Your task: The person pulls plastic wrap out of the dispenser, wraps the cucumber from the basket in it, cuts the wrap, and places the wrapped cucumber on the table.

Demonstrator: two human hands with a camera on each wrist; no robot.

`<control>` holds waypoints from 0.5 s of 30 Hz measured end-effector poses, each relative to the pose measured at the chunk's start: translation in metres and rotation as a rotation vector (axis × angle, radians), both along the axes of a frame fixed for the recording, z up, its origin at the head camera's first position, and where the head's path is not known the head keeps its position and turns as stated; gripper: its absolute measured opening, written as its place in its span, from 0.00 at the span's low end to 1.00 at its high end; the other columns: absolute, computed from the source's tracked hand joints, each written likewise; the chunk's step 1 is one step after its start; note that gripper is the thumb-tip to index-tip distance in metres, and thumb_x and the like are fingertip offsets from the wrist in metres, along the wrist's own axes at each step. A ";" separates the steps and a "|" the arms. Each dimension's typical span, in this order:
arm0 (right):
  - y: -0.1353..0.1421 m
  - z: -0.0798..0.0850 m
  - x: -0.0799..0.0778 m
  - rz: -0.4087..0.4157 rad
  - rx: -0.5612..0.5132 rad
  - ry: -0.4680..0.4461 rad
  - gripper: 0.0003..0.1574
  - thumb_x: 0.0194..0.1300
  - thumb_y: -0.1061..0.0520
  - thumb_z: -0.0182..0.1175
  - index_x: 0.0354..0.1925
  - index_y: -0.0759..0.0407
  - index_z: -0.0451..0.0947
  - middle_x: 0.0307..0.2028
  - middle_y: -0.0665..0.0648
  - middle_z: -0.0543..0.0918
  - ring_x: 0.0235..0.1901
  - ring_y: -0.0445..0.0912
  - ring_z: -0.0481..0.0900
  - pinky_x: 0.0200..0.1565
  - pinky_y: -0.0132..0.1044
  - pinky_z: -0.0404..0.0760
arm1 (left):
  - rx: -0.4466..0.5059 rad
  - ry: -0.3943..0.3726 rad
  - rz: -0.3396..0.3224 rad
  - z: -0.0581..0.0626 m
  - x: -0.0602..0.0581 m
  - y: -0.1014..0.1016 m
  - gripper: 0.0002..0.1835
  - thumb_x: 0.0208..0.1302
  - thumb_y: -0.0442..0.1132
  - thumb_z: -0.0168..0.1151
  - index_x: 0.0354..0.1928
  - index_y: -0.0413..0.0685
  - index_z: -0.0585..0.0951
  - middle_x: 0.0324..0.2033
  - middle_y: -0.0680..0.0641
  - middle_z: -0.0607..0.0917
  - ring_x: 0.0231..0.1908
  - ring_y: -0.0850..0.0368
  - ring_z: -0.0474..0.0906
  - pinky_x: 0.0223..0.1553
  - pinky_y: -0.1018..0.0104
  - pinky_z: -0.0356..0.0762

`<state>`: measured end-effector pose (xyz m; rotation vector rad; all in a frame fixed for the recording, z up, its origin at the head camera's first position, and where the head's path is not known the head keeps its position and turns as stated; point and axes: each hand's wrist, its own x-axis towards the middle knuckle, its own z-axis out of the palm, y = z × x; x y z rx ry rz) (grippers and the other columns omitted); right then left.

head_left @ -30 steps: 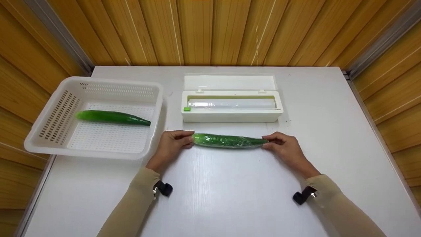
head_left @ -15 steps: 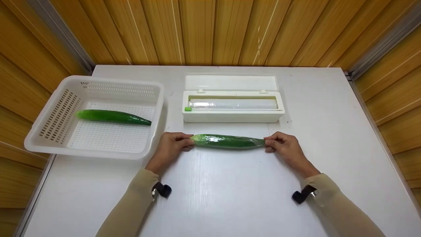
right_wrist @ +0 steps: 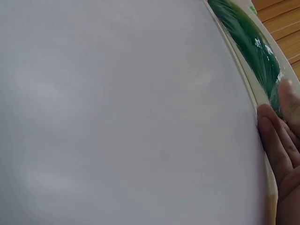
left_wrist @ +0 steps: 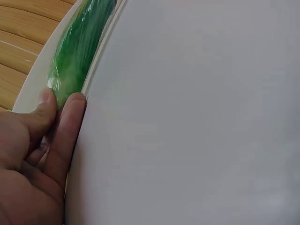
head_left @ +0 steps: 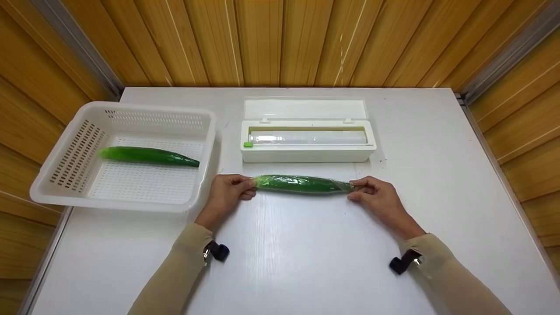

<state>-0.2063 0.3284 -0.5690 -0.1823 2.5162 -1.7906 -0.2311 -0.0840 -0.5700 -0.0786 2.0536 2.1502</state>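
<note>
A green cucumber (head_left: 297, 184) wrapped in shiny clear film lies crosswise between my two hands, in front of the white dispenser. My left hand (head_left: 227, 192) pinches its pale end between thumb and fingers. At the darker, narrow end, my right hand (head_left: 376, 192) pinches the gathered film. In the left wrist view the cucumber (left_wrist: 77, 51) shows creased film over its skin, with the thumb and fingers right at its tip. The right wrist view shows the film over the cucumber (right_wrist: 251, 44) drawn together towards the fingertips.
Behind the hands stands a white cling film dispenser (head_left: 308, 156), lid raised, with a film roll (head_left: 306, 138) inside and a green slider (head_left: 248, 145) at its left. A white perforated basket (head_left: 199, 183) at the left holds another cucumber (head_left: 148, 156). Wooden panels (head_left: 262, 43) border the table.
The wrapped cucumber has turned over between the hands, and its film now looks smoother along the top. Both hands stay at its ends, with the right fingers shifting their pinch.
</note>
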 end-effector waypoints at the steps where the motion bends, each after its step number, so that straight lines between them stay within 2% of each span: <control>1: -0.001 0.000 0.000 -0.009 0.025 0.012 0.15 0.64 0.66 0.75 0.48 0.70 0.86 0.41 0.65 0.90 0.37 0.41 0.90 0.42 0.31 0.86 | -0.002 -0.005 0.001 0.000 0.000 0.000 0.04 0.68 0.22 0.68 0.39 0.23 0.87 0.29 0.33 0.89 0.26 0.54 0.89 0.33 0.61 0.89; 4: -0.003 -0.001 0.001 -0.032 0.035 0.045 0.11 0.62 0.67 0.76 0.43 0.70 0.86 0.43 0.65 0.90 0.37 0.40 0.90 0.41 0.31 0.86 | -0.015 -0.017 -0.004 0.000 -0.001 0.000 0.04 0.69 0.22 0.68 0.39 0.23 0.87 0.29 0.32 0.89 0.26 0.54 0.89 0.33 0.62 0.89; 7: -0.002 -0.004 0.000 -0.034 -0.059 0.056 0.06 0.64 0.72 0.72 0.40 0.74 0.85 0.45 0.68 0.89 0.37 0.42 0.91 0.42 0.36 0.88 | -0.036 -0.011 -0.011 0.000 0.000 0.000 0.04 0.69 0.23 0.68 0.39 0.23 0.87 0.30 0.32 0.89 0.26 0.54 0.89 0.33 0.62 0.89; 11: -0.002 -0.007 0.000 -0.019 -0.202 0.052 0.04 0.67 0.78 0.64 0.41 0.81 0.82 0.42 0.70 0.88 0.35 0.48 0.92 0.43 0.42 0.89 | -0.065 0.004 -0.021 -0.001 0.000 0.000 0.05 0.70 0.24 0.68 0.38 0.25 0.87 0.30 0.32 0.89 0.26 0.53 0.89 0.32 0.63 0.88; 15: -0.004 -0.008 -0.003 -0.030 -0.235 0.064 0.03 0.68 0.78 0.64 0.41 0.82 0.81 0.37 0.69 0.88 0.32 0.48 0.92 0.41 0.43 0.89 | -0.077 0.007 -0.027 0.000 0.000 -0.001 0.05 0.70 0.25 0.68 0.37 0.25 0.87 0.30 0.32 0.89 0.25 0.55 0.88 0.31 0.64 0.88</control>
